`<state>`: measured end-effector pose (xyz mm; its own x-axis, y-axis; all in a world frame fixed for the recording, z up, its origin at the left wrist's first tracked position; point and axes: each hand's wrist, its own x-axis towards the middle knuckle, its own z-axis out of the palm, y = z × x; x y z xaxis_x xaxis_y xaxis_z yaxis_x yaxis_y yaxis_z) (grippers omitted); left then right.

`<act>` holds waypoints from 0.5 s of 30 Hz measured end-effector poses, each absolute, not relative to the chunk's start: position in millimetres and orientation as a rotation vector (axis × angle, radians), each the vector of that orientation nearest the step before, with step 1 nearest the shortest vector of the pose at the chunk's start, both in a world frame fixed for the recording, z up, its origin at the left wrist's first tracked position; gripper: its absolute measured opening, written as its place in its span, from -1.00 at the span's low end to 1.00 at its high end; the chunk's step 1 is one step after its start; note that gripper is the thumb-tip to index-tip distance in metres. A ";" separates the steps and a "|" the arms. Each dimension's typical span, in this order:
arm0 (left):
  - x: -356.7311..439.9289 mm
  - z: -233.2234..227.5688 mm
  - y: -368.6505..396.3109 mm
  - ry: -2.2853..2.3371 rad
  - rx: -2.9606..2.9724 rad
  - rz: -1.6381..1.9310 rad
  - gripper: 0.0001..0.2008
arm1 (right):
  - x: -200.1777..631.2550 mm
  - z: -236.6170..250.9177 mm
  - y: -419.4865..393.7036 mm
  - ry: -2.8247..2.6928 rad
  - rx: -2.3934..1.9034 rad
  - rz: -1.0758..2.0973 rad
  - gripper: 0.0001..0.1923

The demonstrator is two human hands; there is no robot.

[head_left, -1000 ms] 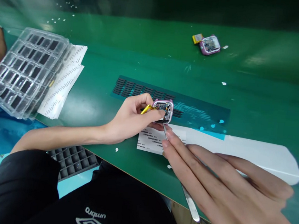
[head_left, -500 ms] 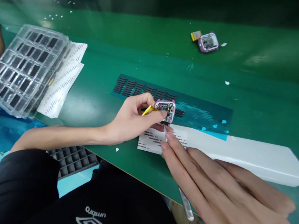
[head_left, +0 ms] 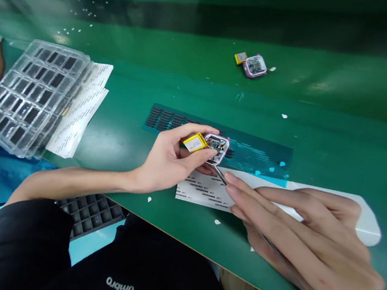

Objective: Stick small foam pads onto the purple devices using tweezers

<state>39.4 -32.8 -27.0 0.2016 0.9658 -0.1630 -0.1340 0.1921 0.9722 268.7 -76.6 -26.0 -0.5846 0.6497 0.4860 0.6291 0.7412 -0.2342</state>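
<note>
Left hand (head_left: 167, 160): closed round a small pink-rimmed device (head_left: 217, 148) held above the green bench (head_left: 319, 130), thumb and forefinger pinching its edges; the open face shows a circuit board.
Right hand (head_left: 308, 235): fingers long and nearly straight, pinched on metal tweezers (head_left: 221, 174) whose tips sit at the lower edge of the device — the rear of the tool is hidden under the palm.
Battery (head_left: 195, 142): a yellow pack tilted up beside the device, pressed against the left fingers; its link to the board is too small to make out.
Slip risk: the device is gripped only by its edges in mid-air, so a push from the tweezers could twist it out of the fingers and drop it on the bench.
Board risk: metal tips close to bare components could scrape or bridge parts if the right hand jerks.
Battery risk: hanging loose, the pack may swing and strain whatever joins it, or meet the tweezer tips.
Label sheet (head_left: 202, 191): white printed paper lies just under both hands, next to a long white strip (head_left: 329, 201); a small dropped part could be lost against it.
Nearby: a dark sheet of pads (head_left: 182, 120) behind the hands, a clear tray (head_left: 29, 95) far left, a second device (head_left: 255, 65) well apart.
</note>
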 end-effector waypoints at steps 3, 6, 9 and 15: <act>37.8 -26.3 -31.5 1.022 1.066 1.008 -0.72 | 266.5 -21.3 -70.6 -2.314 -0.861 0.025 -0.38; 36.9 -26.2 -31.4 1.019 1.085 1.018 -0.71 | 264.4 -22.1 -66.0 -2.302 -0.847 0.061 -0.35; 37.4 -25.6 -32.2 1.001 1.087 0.989 -0.69 | 263.1 -22.3 -64.2 -2.287 -0.883 0.080 -0.29; 17.2 -26.7 5.5 1.082 1.260 1.002 -0.60 | 265.0 -11.3 -60.4 -2.326 -0.879 -0.077 -0.15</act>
<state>17.2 5.5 -26.7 0.2136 0.9749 -0.0633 0.0109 0.0624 0.9980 265.0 -60.4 -11.3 -0.5702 0.5735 0.5882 0.6112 0.7746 -0.1627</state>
